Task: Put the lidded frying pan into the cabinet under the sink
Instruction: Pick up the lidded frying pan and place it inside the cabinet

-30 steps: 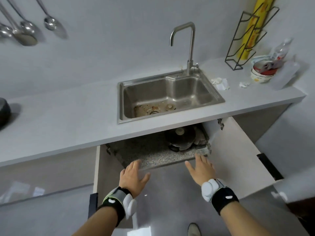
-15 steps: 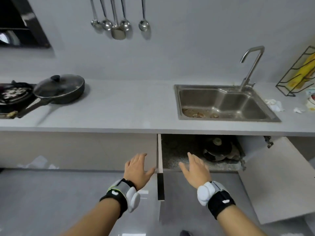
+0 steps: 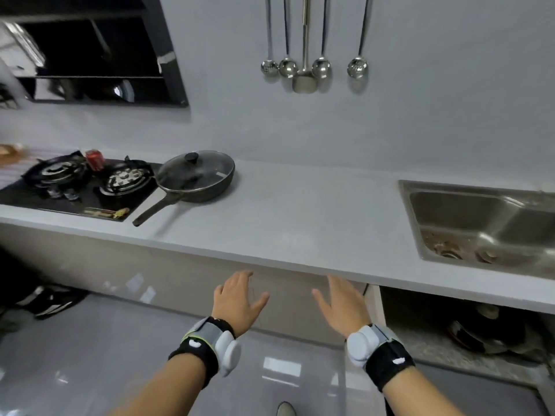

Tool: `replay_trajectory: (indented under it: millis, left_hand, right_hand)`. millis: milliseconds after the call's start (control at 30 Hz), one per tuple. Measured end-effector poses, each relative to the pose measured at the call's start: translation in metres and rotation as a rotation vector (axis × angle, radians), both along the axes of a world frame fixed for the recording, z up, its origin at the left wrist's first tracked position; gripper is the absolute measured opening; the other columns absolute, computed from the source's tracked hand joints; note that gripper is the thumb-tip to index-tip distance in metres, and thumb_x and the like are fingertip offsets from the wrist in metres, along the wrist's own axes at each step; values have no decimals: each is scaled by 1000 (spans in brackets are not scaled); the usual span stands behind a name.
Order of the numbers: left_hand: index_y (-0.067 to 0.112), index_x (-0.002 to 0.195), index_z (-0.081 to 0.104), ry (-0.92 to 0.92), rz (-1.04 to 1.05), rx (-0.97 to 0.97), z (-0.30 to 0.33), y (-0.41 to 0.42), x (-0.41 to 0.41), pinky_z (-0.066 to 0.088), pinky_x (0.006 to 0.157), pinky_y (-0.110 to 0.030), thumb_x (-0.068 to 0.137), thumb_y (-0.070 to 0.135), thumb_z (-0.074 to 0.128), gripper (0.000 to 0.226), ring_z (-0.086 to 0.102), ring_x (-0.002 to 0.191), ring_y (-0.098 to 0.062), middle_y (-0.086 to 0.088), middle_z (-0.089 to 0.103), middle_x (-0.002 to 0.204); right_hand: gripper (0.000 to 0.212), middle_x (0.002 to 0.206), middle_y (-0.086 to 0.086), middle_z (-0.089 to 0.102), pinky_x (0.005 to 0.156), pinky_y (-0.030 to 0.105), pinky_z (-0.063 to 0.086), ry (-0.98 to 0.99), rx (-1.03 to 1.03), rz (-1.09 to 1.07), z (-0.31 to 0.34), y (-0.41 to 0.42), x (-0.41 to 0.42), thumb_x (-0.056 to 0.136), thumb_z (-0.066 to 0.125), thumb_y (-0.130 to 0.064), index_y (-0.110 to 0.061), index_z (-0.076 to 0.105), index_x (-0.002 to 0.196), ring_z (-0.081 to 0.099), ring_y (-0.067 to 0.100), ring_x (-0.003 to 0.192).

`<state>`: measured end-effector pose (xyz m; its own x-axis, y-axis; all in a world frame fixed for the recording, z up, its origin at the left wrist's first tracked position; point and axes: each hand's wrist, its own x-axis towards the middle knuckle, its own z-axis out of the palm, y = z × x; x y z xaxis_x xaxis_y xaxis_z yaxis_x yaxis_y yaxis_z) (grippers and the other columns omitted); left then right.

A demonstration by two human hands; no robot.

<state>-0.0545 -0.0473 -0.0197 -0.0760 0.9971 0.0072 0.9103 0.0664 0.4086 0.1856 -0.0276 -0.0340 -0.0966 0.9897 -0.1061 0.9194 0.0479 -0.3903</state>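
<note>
A black frying pan point(image 3: 207, 187) with a glass lid point(image 3: 193, 171) stands on the grey counter point(image 3: 300, 217) beside the stove, its long handle point(image 3: 156, 208) pointing toward me. The cabinet under the sink point(image 3: 435, 319) is open at the lower right, with a dark pot point(image 3: 477, 334) on its speckled floor. My left hand point(image 3: 238, 301) and my right hand point(image 3: 342, 304) hover below the counter's front edge, fingers spread, holding nothing. Both are well right of and below the pan.
A gas stove point(image 3: 81, 181) with a red can point(image 3: 94, 160) lies at the left under a black hood point(image 3: 99, 52). Several ladles point(image 3: 306, 70) hang on the wall. The steel sink point(image 3: 480, 223) is at the right. Shoes point(image 3: 51, 301) lie on the floor at left.
The view has swung left, from the sink and open cabinet to the stove and pan. My hands stay open and empty, now in front of the closed cabinet left of the sink.
</note>
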Motion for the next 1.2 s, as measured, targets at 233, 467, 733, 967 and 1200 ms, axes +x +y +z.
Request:
replay_trajectory:
  millis: [233, 467, 733, 967, 1200]
  left_hand:
    - [22, 139, 38, 2, 80, -53, 16, 91, -84, 24, 111, -39, 87, 57, 50, 63, 41, 134, -15, 5, 47, 143]
    - [18, 136, 43, 8, 258, -58, 22, 190, -182, 31, 108, -42, 84, 56, 55, 66, 47, 129, -22, -2, 52, 140]
    - [11, 128, 43, 109, 473, -280, 17, 291, -294, 37, 101, -46, 73, 48, 67, 71, 47, 123, -33, -12, 51, 131]
    - [0, 84, 61, -407, 533, -559, -3, 340, -348, 47, 51, -28, 70, 25, 70, 30, 52, 49, -24, -12, 61, 64]
    - [5, 55, 46, -603, 543, -564, -11, 354, -350, 28, 42, -19, 74, 10, 65, 27, 32, 34, -17, -7, 41, 40]
  right_hand:
    - [68, 158, 4, 33, 116, 39, 27, 51, -44, 91, 6, 102, -83, 98, 30, -54, -16, 21, 154, 32, 23, 144]
    - [70, 157, 3, 33, 116, 37, 25, 87, -75, 131, 16, 182, -162, 97, 30, -57, -15, 22, 154, 31, 23, 144]
    - [104, 155, 0, 37, 115, 32, 26, 93, -94, 74, 16, 239, -242, 71, -1, -76, -18, 25, 153, 34, 19, 142]
    - [92, 155, -4, 37, 114, 30, 27, 119, -144, 30, 4, 255, -271, 80, 11, -75, -20, 28, 152, 34, 17, 142]
    - [79, 156, -5, 35, 115, 33, 27, 164, -272, -28, -7, 258, -280, 89, 20, -68, -22, 24, 153, 33, 16, 142]
